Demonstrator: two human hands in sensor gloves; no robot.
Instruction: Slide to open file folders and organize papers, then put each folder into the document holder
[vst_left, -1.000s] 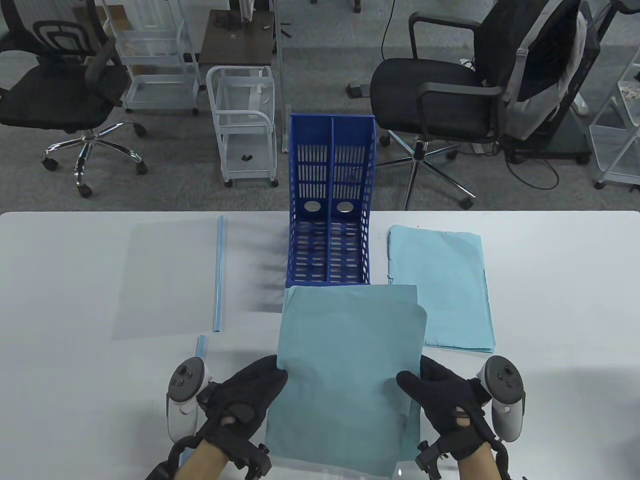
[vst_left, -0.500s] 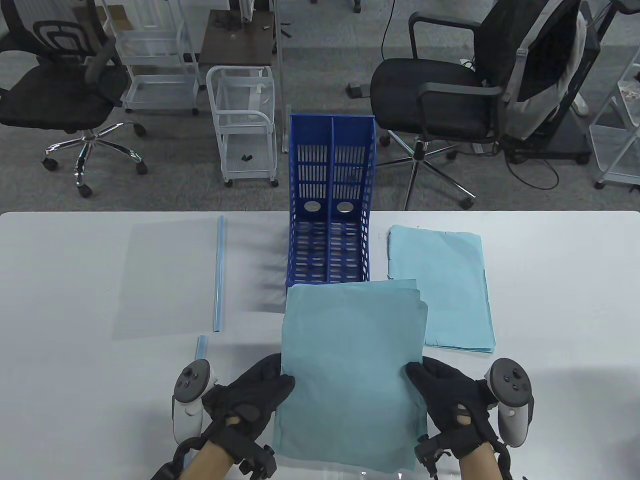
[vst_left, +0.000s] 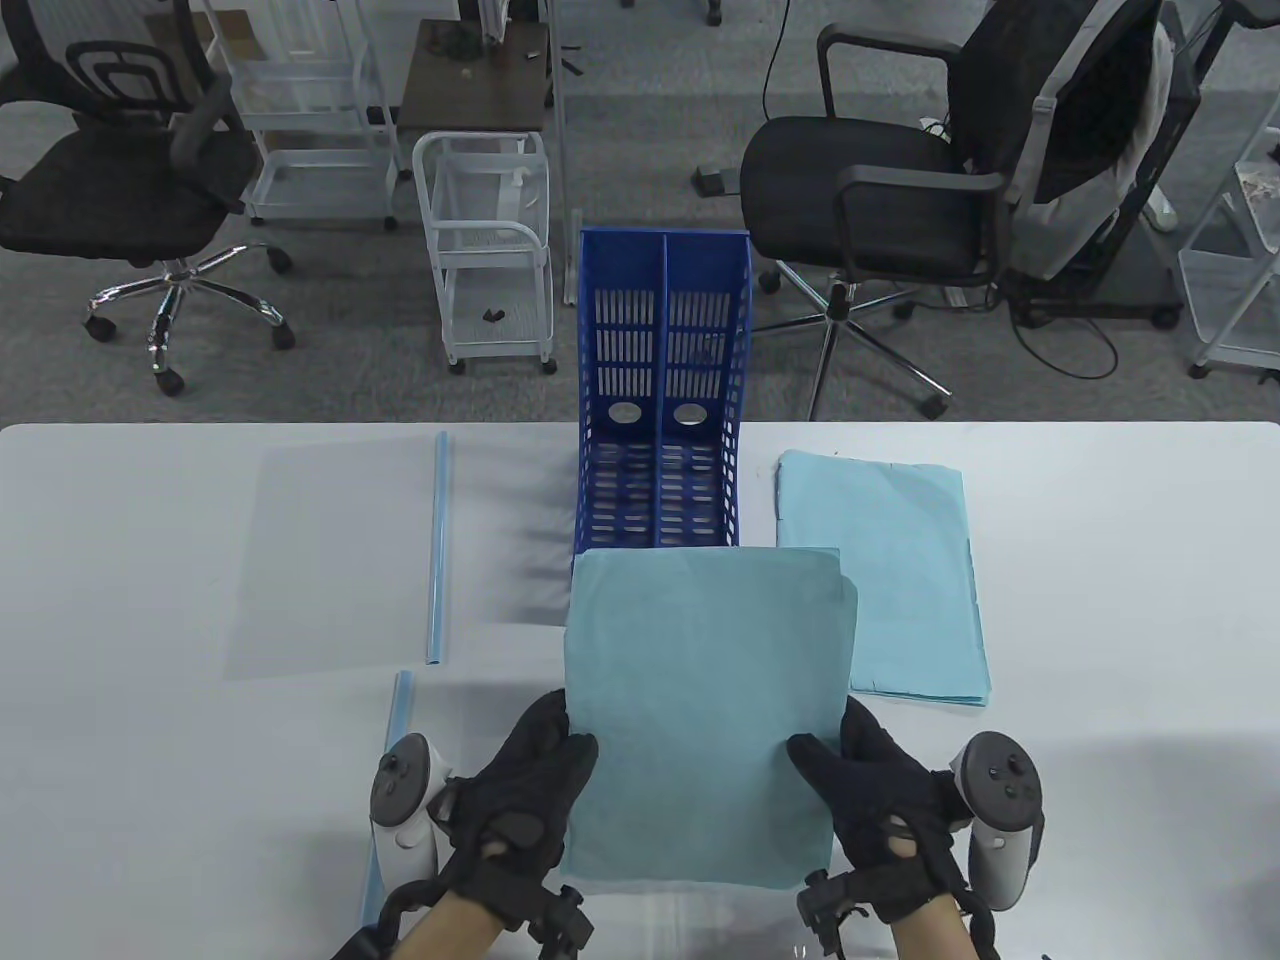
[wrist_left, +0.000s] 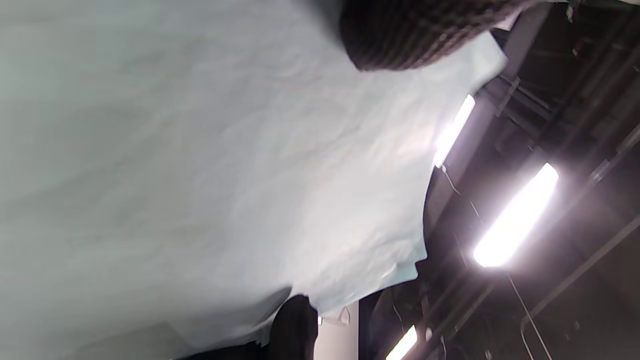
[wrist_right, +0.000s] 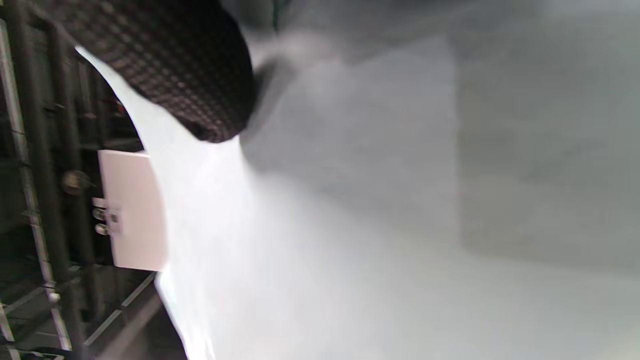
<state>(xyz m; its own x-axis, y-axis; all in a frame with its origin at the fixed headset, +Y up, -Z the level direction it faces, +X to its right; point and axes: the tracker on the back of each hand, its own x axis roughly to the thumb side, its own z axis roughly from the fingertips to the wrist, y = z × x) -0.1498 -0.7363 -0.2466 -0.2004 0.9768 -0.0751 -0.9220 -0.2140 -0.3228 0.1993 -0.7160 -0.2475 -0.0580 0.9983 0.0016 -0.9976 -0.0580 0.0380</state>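
Note:
I hold a stack of light blue papers (vst_left: 705, 700) upright-tilted above the table's front, just before the blue document holder (vst_left: 660, 400). My left hand (vst_left: 535, 790) grips the stack's lower left edge and my right hand (vst_left: 860, 800) grips its lower right edge. The papers (wrist_left: 200, 165) fill the left wrist view, a gloved fingertip (wrist_left: 410, 35) on them. The right wrist view shows the paper (wrist_right: 375, 200) under a gloved finger (wrist_right: 190, 70). A clear folder sheet (vst_left: 335, 555) with a blue slide bar (vst_left: 438, 550) lies at left. Another clear sheet (vst_left: 690, 920) lies under my hands.
A second pile of light blue papers (vst_left: 880, 575) lies right of the holder. A loose blue slide bar (vst_left: 385, 790) lies by my left hand. Office chairs (vst_left: 900, 200) and white carts (vst_left: 485, 240) stand beyond the table's far edge.
The stack has risen and its sheets have come into line, top edge now even. Both hands moved inward and a little forward along its lower edges.

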